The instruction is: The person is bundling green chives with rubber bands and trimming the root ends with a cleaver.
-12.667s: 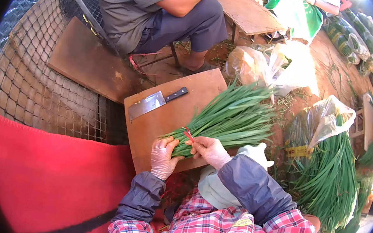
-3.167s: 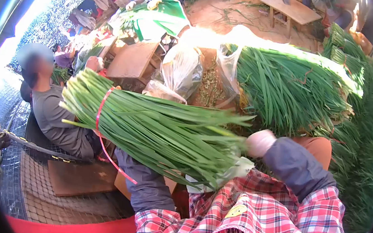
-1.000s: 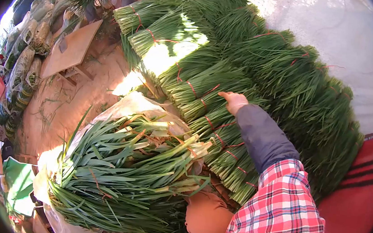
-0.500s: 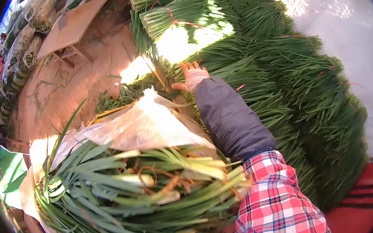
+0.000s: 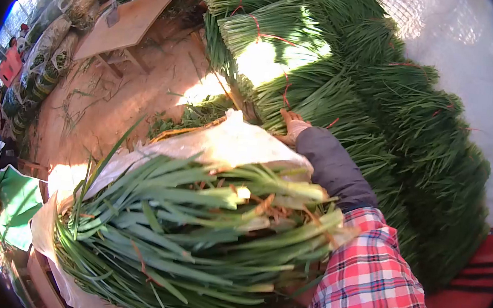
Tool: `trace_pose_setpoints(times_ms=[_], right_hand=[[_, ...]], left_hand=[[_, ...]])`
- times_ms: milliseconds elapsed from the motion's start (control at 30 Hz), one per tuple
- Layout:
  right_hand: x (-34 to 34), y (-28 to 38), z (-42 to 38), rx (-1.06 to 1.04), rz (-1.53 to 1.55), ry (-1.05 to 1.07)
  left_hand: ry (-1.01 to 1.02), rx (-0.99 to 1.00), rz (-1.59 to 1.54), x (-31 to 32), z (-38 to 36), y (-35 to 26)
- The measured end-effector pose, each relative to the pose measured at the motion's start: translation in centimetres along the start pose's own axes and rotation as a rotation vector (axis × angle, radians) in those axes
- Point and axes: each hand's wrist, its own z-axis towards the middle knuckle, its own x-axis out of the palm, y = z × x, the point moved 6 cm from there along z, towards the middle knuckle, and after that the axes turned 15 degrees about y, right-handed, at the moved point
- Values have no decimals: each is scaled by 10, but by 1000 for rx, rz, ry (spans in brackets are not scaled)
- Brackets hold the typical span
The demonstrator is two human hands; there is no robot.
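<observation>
My right hand (image 5: 294, 128) reaches from the lower right and rests against the stalk ends of a green leafy bundle (image 5: 316, 92) tied with red string. Its visible fingers are stretched out; some of the hand is hidden behind white plastic wrapping (image 5: 239, 139). That wrapping lies around a big heap of loose long green leaves with pale stalks (image 5: 190, 232), in front of me and under my forearm. Other tied bundles (image 5: 290, 26) are stacked just beyond the hand. Of my left hand nothing shows.
A low wooden table (image 5: 129, 24) stands on the brown floor at the upper left. Plastic-wrapped bundles (image 5: 47, 49) are piled behind it. A green and white sheet (image 5: 17, 205) hangs at the left. White sheeting (image 5: 465, 75) and a red striped cloth (image 5: 481, 269) lie at the right.
My right hand has drawn back slightly toward me along the bundles, and its fingers are less spread. The view has turned left, so the scene sits farther right.
</observation>
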Motion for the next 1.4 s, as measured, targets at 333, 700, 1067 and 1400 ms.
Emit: trace_pose_setpoints(times_ms=[333,700,1067,1400], right_hand=[[81,-148,-234,-77,-36,25],[137,-188,-286,-104,924,374],[2,18,-357,-315,73,213],[5,68,-389,-351,-74,298]], left_hand=[[-411,289,-748,-9,-108,36],[-806,-459,-1063,314,-273,197],[-208,-799,-1422,648,-129,186],[-404,-895,-1607,659,-79,244]])
